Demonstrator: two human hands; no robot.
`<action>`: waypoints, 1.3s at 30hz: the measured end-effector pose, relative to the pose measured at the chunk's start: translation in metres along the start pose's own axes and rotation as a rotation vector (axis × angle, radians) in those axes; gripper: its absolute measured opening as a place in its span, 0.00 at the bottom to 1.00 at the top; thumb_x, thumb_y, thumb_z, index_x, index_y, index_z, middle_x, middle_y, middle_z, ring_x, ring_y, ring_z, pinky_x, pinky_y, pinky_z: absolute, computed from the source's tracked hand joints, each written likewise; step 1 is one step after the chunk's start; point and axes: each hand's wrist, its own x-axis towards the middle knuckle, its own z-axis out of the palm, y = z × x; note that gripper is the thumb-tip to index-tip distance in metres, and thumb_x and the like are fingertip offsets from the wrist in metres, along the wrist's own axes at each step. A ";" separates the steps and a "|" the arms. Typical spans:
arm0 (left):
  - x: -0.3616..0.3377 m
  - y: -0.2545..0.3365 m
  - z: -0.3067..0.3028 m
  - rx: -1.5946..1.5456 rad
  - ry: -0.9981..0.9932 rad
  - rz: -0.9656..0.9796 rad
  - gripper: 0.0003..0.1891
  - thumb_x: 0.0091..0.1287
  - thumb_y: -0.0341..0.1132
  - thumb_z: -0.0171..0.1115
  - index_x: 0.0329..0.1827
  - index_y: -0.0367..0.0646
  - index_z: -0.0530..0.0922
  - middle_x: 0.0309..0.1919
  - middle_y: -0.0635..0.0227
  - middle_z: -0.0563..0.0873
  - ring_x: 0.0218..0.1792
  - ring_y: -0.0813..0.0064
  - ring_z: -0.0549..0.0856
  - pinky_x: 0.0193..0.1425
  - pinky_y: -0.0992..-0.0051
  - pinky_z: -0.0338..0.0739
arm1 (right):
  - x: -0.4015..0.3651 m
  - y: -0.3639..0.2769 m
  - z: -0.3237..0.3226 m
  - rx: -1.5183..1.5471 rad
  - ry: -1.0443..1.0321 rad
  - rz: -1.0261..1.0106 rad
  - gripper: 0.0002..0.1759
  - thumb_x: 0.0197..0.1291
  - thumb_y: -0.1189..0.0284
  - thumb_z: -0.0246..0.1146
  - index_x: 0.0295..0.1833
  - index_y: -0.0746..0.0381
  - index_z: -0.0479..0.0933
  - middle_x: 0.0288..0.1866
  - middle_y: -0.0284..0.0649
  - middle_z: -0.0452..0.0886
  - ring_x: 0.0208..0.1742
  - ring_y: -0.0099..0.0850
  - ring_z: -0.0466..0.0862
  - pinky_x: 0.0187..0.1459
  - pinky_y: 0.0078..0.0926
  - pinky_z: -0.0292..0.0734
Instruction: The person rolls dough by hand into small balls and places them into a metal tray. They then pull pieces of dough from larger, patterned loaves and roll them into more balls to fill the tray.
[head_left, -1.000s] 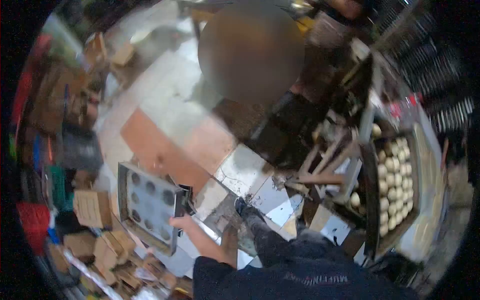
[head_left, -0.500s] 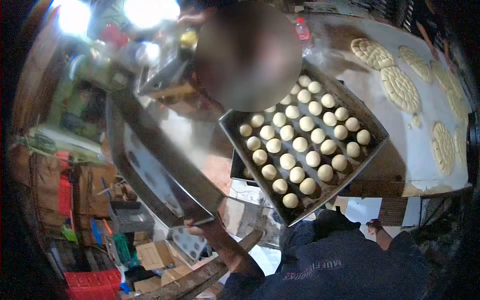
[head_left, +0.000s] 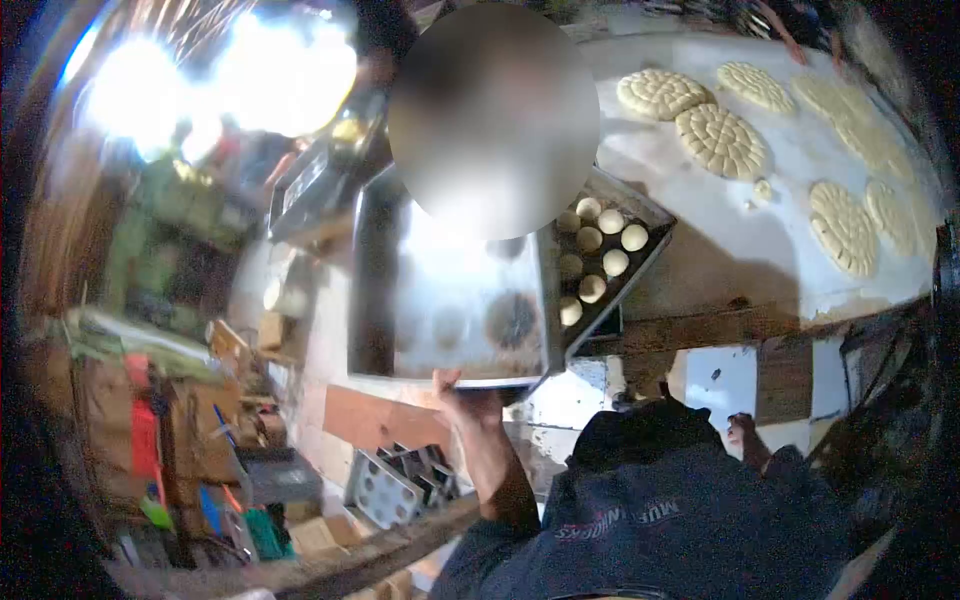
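Observation:
My left hand [head_left: 468, 396] grips the near edge of an empty metal baking tray [head_left: 465, 335], its thumb over the rim. Round dark marks show on the tray's shiny inside. Partly covered by it in this view is a second tray [head_left: 625, 312] with several round dough balls [head_left: 615, 262] in it. At the right of my dark shirt, my right hand [head_left: 742, 432] hangs low, apart from the trays, its fingers curled with nothing visible in them.
Flat, scored dough rounds [head_left: 720, 142] lie on the floured table [head_left: 690, 215] at right. A person [head_left: 495, 120] with a blurred face is opposite; another person's arm [head_left: 785, 38] reaches over the table's far side. Cardboard boxes [head_left: 320, 538] and spotted metal pans [head_left: 388, 492] sit lower left.
The empty tray in my left hand has swung rightward and now overlaps the tray of dough balls, hiding most of them. The view has shifted; my right hand stays low.

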 end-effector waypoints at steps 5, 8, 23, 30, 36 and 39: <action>0.029 -0.052 -0.005 0.040 -0.074 -0.070 0.20 0.53 0.41 0.61 0.45 0.41 0.71 0.37 0.57 0.79 0.31 0.59 0.81 0.40 0.53 0.80 | -0.025 -0.010 -0.083 -0.005 0.118 -0.106 0.13 0.62 0.61 0.63 0.43 0.59 0.80 0.31 0.41 0.80 0.35 0.38 0.82 0.39 0.45 0.77; 0.019 -0.070 0.011 0.176 0.112 0.031 0.12 0.53 0.35 0.63 0.37 0.40 0.72 0.27 0.64 0.76 0.22 0.67 0.78 0.27 0.65 0.77 | -0.057 -0.023 -0.116 -0.013 0.195 -0.152 0.13 0.62 0.62 0.63 0.44 0.60 0.80 0.33 0.40 0.80 0.37 0.37 0.81 0.41 0.44 0.77; -0.034 -0.088 0.043 0.236 0.016 0.509 0.44 0.60 0.31 0.63 0.76 0.37 0.47 0.73 0.49 0.56 0.66 0.60 0.66 0.75 0.61 0.56 | -0.076 -0.081 -0.162 0.051 0.424 -0.462 0.12 0.65 0.68 0.61 0.47 0.63 0.79 0.43 0.38 0.80 0.45 0.36 0.80 0.51 0.38 0.74; -0.140 -0.139 0.146 0.062 -0.814 1.110 0.30 0.56 0.36 0.68 0.60 0.40 0.66 0.49 0.54 0.76 0.45 0.63 0.79 0.50 0.63 0.76 | -0.024 -0.150 -0.214 0.185 0.905 -1.390 0.11 0.66 0.70 0.60 0.49 0.65 0.79 0.48 0.37 0.80 0.49 0.35 0.79 0.56 0.35 0.73; -0.132 -0.299 0.296 0.783 -1.407 0.392 0.23 0.56 0.38 0.68 0.51 0.33 0.75 0.39 0.57 0.81 0.36 0.65 0.81 0.42 0.69 0.75 | -0.124 -0.253 -0.227 -0.165 1.066 -1.033 0.09 0.63 0.69 0.62 0.41 0.65 0.76 0.35 0.40 0.79 0.40 0.37 0.79 0.44 0.34 0.75; -0.089 -0.428 0.344 1.139 -1.519 -0.025 0.25 0.65 0.43 0.68 0.61 0.40 0.75 0.45 0.59 0.81 0.43 0.73 0.80 0.46 0.73 0.76 | -0.100 -0.230 -0.230 -0.391 1.254 -1.219 0.10 0.63 0.69 0.61 0.35 0.64 0.73 0.30 0.41 0.76 0.33 0.42 0.78 0.39 0.38 0.73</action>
